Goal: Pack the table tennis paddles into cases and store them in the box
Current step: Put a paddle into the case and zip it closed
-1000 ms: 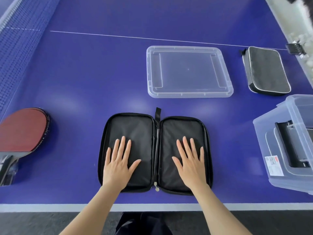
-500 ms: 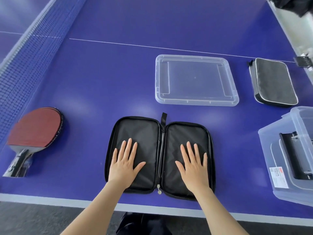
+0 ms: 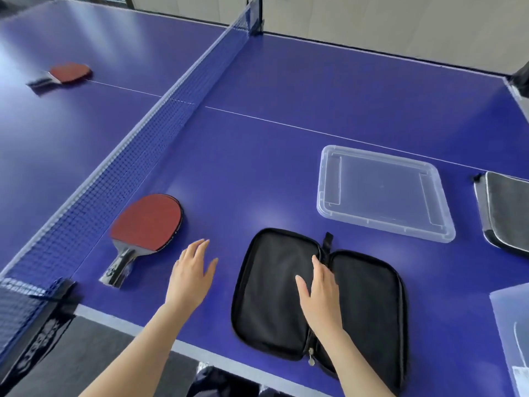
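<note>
One hand has left the open paddle case (image 3: 272, 296): the left hand (image 3: 191, 277) reaches left of it toward the red paddle (image 3: 150, 222), fingers straight and spread, holding nothing. The right hand (image 3: 320, 293) has shifted onto the case's left half, fingers relaxed, gripping nothing. Picking up the paddle looks next; nothing blocks it. Beyond the case lies a clear lid (image 3: 380, 190); right of it, a zipped case (image 3: 506, 213) and the box (image 3: 512, 325). A second paddle (image 3: 70, 73) lies past the net (image 3: 171, 116).

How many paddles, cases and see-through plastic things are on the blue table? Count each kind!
Paddles: 2, the near paddle and the far paddle beyond the net.
Cases: 2, the open case and the closed case.
See-through plastic things: 2, the lid and the box.
Total: 6.
</note>
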`<action>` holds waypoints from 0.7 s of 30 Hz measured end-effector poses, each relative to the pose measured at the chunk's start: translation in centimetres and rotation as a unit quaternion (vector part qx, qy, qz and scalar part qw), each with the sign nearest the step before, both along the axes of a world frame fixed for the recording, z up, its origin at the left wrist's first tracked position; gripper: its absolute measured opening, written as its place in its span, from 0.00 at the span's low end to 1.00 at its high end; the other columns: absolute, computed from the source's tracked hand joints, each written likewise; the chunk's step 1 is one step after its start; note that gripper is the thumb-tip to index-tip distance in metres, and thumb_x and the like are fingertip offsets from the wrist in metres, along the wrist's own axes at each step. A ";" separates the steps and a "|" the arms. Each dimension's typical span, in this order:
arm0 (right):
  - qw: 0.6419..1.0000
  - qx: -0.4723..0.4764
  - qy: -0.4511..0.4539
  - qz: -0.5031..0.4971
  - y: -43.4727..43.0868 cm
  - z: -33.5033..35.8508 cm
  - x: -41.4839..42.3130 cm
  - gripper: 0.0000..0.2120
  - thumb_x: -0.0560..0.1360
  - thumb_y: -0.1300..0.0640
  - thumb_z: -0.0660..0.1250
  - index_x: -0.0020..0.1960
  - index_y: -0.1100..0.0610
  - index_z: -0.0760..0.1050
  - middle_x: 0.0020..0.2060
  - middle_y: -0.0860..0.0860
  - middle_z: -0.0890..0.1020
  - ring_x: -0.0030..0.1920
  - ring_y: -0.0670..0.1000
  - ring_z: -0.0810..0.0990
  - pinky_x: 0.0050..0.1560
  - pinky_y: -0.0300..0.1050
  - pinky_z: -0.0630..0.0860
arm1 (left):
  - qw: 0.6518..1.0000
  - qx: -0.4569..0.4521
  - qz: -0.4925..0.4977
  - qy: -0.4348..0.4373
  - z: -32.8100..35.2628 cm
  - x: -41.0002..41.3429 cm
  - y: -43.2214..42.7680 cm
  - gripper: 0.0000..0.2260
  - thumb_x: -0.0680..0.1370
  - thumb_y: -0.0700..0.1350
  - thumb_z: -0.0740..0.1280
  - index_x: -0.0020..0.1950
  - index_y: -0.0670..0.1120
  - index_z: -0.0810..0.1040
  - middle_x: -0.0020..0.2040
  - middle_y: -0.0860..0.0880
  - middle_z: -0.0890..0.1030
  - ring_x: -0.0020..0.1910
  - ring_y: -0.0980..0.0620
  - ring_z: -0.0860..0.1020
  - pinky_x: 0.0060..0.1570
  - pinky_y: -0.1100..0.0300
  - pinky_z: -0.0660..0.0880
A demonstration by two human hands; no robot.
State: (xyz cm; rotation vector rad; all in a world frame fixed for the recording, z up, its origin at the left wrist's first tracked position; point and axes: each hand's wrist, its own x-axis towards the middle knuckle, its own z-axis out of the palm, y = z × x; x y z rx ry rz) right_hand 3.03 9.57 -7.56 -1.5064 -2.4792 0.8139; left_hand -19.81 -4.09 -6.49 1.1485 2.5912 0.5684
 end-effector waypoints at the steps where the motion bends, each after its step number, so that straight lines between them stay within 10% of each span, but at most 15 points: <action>1: 1.000 -0.007 0.004 0.007 -0.4 0.1 -1.4 0.28 0.80 0.48 0.58 0.76 0.57 0.56 0.70 0.51 0.68 0.71 0.51 0.64 0.71 0.44 0.60 | 1.000 0.016 0.018 0.007 0.3 -1.8 -0.7 0.22 0.79 0.46 0.65 0.71 0.40 0.69 0.68 0.45 0.72 0.67 0.43 0.70 0.63 0.49 0.69; 21: 0.946 -0.296 0.103 -0.078 -9.9 -1.3 -30.5 0.27 0.78 0.47 0.62 0.73 0.56 0.60 0.67 0.51 0.69 0.65 0.50 0.71 0.62 0.43 0.70 | 0.948 0.007 0.202 -0.245 -2.6 -23.7 -6.0 0.27 0.79 0.52 0.64 0.75 0.44 0.63 0.70 0.43 0.68 0.68 0.44 0.69 0.67 0.49 0.66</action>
